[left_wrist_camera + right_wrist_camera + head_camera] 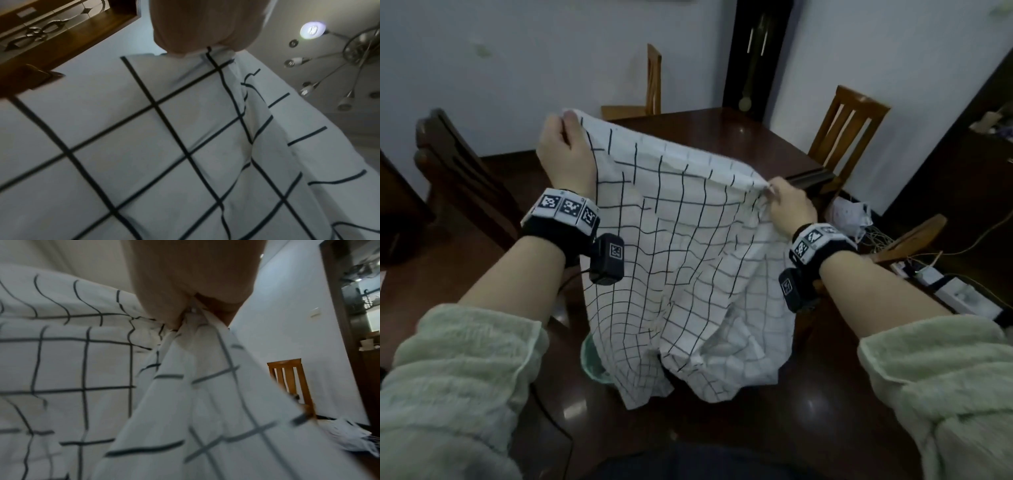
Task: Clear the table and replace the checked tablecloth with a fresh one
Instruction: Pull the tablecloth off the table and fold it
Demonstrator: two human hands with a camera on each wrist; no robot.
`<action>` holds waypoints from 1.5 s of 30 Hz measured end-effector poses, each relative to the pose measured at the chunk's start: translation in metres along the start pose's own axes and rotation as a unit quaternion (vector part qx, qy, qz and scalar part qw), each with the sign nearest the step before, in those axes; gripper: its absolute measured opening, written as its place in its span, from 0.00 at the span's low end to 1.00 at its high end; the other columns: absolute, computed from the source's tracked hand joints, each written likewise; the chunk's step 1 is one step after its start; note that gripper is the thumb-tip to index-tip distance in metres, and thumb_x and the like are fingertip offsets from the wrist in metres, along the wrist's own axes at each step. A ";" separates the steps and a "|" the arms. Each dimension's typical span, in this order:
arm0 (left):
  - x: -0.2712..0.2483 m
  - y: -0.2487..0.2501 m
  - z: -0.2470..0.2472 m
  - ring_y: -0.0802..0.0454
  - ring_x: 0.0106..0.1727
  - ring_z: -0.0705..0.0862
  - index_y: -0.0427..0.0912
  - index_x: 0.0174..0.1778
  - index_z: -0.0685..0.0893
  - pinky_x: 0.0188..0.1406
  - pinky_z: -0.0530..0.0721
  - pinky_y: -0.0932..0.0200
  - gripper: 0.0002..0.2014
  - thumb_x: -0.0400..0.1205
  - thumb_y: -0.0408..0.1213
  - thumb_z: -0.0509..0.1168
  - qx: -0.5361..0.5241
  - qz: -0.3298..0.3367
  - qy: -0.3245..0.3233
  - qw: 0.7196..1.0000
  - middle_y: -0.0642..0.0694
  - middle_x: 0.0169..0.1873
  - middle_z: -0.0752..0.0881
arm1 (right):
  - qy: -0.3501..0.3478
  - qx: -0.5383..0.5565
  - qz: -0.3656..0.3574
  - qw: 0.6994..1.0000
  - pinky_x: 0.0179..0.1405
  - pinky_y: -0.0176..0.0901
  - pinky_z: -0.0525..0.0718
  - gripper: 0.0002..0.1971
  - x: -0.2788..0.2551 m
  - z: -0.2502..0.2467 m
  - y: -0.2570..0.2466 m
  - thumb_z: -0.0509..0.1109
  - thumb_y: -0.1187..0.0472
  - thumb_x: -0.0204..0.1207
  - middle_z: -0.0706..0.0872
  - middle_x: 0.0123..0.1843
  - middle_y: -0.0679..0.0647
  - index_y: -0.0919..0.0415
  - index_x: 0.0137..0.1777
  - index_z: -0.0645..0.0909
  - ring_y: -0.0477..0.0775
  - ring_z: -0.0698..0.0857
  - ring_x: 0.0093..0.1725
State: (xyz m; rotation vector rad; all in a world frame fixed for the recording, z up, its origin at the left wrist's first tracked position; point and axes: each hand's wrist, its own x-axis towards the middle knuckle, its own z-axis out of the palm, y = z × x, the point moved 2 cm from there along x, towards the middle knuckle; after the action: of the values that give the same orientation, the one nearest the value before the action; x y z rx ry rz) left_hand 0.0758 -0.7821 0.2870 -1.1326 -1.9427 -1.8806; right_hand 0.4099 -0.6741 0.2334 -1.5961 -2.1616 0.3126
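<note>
The left hand (566, 150) is raised above the dark wooden table (729, 137), its fingers curled tight over the top edge of the checked tablecloth (688, 257), with the thumb pressed against the fabric where a corner bunches at the fingertips. The right hand (789, 207) sits lower and nearer the person, its fingers pinching a gathered fold of the same top edge; in the right wrist view the fingers (207, 308) close on a tight knot of cloth. Between the two sets of fingers the edge sags slightly, and below them the white cloth with its dark grid hangs in loose folds, its lower end resting crumpled on the table just in front of the person. Beyond the left fingers stands a light wooden chair (650, 85); beyond the right fingers stands another slatted chair (846, 126), with a tall dark pendulum clock (756, 54) against the wall between them
</note>
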 end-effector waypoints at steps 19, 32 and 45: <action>0.011 0.031 0.018 0.53 0.37 0.71 0.50 0.33 0.66 0.43 0.68 0.55 0.16 0.88 0.44 0.49 0.066 -0.008 -0.010 0.998 0.61 0.29 0.66 | -0.007 -0.083 0.170 0.982 0.51 0.53 0.82 0.11 -0.029 -0.018 0.118 0.59 0.57 0.81 0.84 0.54 0.62 0.58 0.54 0.83 0.67 0.83 0.56; -0.053 0.003 0.041 0.42 0.42 0.78 0.37 0.42 0.76 0.41 0.71 0.55 0.17 0.87 0.47 0.53 0.079 -0.083 -0.093 0.989 0.38 0.38 0.81 | -0.112 -0.038 0.315 0.942 0.43 0.48 0.81 0.13 -0.077 0.025 0.162 0.64 0.55 0.80 0.82 0.45 0.61 0.65 0.43 0.81 0.66 0.84 0.47; -0.060 0.003 0.055 0.42 0.52 0.82 0.44 0.45 0.75 0.46 0.74 0.56 0.13 0.88 0.47 0.52 0.116 -0.102 -0.097 0.983 0.38 0.50 0.85 | -0.274 -0.141 0.348 0.885 0.53 0.53 0.86 0.12 -0.163 0.065 0.217 0.64 0.51 0.78 0.83 0.48 0.58 0.61 0.49 0.79 0.62 0.85 0.47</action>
State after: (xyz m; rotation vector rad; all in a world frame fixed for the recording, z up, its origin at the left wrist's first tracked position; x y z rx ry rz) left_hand 0.1385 -0.7544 0.2426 -1.1172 -2.3953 -1.6285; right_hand 0.6031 -0.7568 0.0499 -2.7050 -1.9581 0.7716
